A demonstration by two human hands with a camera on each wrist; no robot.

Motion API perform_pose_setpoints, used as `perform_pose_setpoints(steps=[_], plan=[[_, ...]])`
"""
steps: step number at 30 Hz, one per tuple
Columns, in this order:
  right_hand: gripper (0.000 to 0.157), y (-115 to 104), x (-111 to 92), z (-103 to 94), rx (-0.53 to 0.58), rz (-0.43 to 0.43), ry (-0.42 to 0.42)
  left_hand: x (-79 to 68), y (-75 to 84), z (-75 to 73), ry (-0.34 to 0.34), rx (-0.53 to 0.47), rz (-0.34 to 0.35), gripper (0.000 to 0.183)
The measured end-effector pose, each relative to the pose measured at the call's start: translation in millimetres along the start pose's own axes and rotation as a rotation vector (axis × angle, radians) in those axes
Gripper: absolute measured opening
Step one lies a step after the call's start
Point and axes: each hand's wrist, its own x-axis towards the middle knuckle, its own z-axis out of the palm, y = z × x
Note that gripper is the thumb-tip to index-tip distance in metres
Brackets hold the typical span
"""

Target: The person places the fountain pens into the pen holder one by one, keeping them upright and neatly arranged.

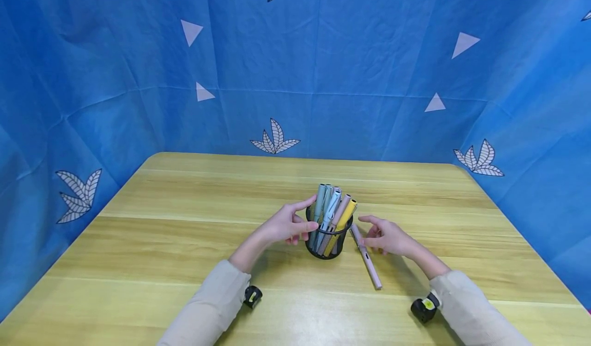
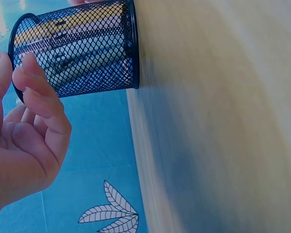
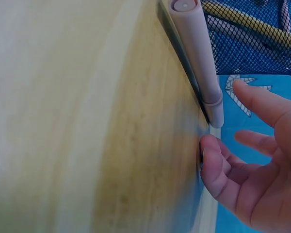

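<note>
My left hand (image 1: pixel 292 224) is at the left side of a black mesh pen holder (image 2: pixel 94 58), its thumb and forefinger spread at the rim; the fingers are not wrapped round it. Upright in the holder stand several capped pens: green ones, a light blue pen (image 1: pixel 331 210), pinkish ones and a yellow pen (image 1: pixel 347 213). A pale pink-purple pen (image 1: pixel 368 261) lies on the table right of the holder, also close up in the right wrist view. Just right of that pen, my right hand (image 1: pixel 387 237) is held loosely, thumb and forefinger apart, with nothing in its grasp.
The wood-grain table (image 1: pixel 184 223) extends all around the holder. Behind and beside it hangs a blue cloth (image 1: pixel 351 53) with white leaf and triangle prints. Each wrist carries a small black camera, one by the left sleeve (image 1: pixel 208 300).
</note>
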Motion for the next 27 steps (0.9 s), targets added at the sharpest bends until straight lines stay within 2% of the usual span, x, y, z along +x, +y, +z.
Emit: perform_pose_setpoints(steps=[7,19,27], plan=[[0.070,-1.6,1.5,1.1,-0.005,0.040,-0.018,-0.3,2.1,0.3,0.002,-0.002,-0.010,0.071],[0.079,-5.8,5.6,4.7,0.002,0.132,-0.003,0.0,0.4,-0.2,0.002,-0.005,-0.014,0.069],[0.078,-6.6,8.7,6.5,0.061,0.189,-0.016,-0.8,1.3,0.6,0.004,-0.002,-0.013,0.069]])
